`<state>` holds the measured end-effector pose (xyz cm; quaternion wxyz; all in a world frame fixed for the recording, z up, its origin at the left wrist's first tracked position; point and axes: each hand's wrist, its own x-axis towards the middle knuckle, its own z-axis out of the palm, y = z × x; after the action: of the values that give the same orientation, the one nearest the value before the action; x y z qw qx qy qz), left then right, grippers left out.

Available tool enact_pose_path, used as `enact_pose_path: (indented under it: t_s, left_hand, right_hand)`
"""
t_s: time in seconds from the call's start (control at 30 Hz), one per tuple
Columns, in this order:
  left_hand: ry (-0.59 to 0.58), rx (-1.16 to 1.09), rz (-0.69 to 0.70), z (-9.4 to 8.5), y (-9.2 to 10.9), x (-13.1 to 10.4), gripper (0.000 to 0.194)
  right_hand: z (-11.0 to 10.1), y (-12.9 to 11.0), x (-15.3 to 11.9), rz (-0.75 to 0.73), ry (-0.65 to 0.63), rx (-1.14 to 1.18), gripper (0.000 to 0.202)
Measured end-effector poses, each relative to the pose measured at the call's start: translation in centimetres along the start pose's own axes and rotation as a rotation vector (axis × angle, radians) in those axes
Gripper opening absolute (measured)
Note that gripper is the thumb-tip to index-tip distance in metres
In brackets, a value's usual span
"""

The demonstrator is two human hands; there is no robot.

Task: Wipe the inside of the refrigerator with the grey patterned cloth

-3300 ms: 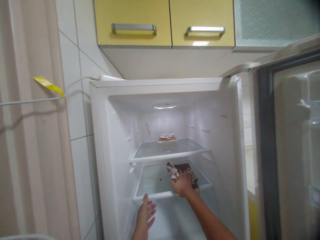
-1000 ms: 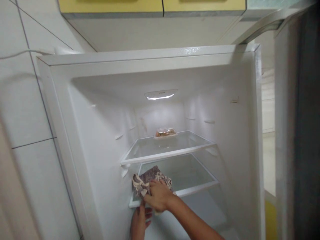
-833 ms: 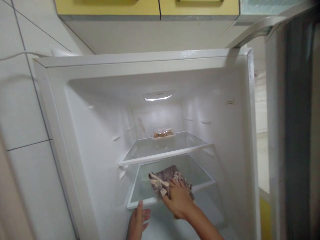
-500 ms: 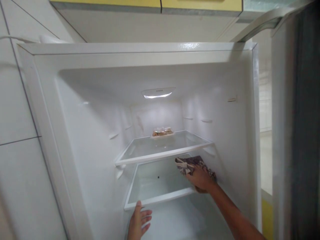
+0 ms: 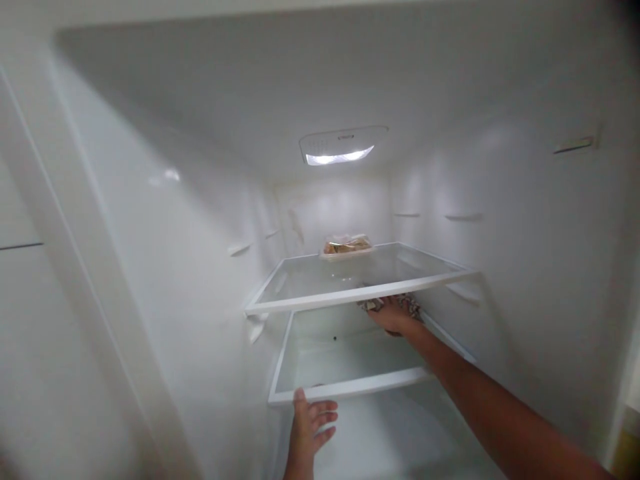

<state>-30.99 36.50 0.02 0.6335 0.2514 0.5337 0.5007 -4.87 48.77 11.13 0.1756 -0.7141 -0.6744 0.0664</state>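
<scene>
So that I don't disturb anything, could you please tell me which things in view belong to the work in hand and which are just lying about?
Part of the work:
patterned cloth, under the right hand
lower shelf, with the left hand at its front edge

Just there:
wrapped pack, at the back of the upper shelf
lamp, lit, overhead

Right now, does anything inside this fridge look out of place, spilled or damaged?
A faint brownish streak marks the left of the back wall, and a dark speck shows on or through the lower shelf; both interrupt otherwise pale surfaces.
</scene>
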Motion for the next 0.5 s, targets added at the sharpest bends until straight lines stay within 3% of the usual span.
enact_pose_path:
  t_s: [0.07, 0.17, 0.3, 0.4, 0.5]
  left_hand:
    - [0.001, -0.010, 0.014, 0.4, -0.1, -0.3, 0.066]
    - [0.041, -0.012, 0.019, 0.8, -0.2, -1.2, 0.068]
    - [0.062, 0.028, 0.075, -0.2, -1.1, -2.9, 0.073]
    - [0.043, 0.127, 0.061, -2.7, -2.7, -4.2, 0.068]
    - [0.053, 0.172, 0.082, -5.3, -4.9, -5.1, 0.059]
  right_hand:
    - [0.7, -2.6, -1.0, -0.082, -0.084, 0.021, 0.066]
    - [2.0, -8.6, -2.5, -0.212, -0.168, 0.054, 0.071]
    - [3.2, -16.3, -3.9, -0.319, -0.237, 0.112, 0.074]
    - [3.2, -18.7, -5.1, -0.375, -0.263, 0.146, 0.073]
    - [2.8, -18.5, -6.9, -0.408, -0.271, 0.152, 0.072]
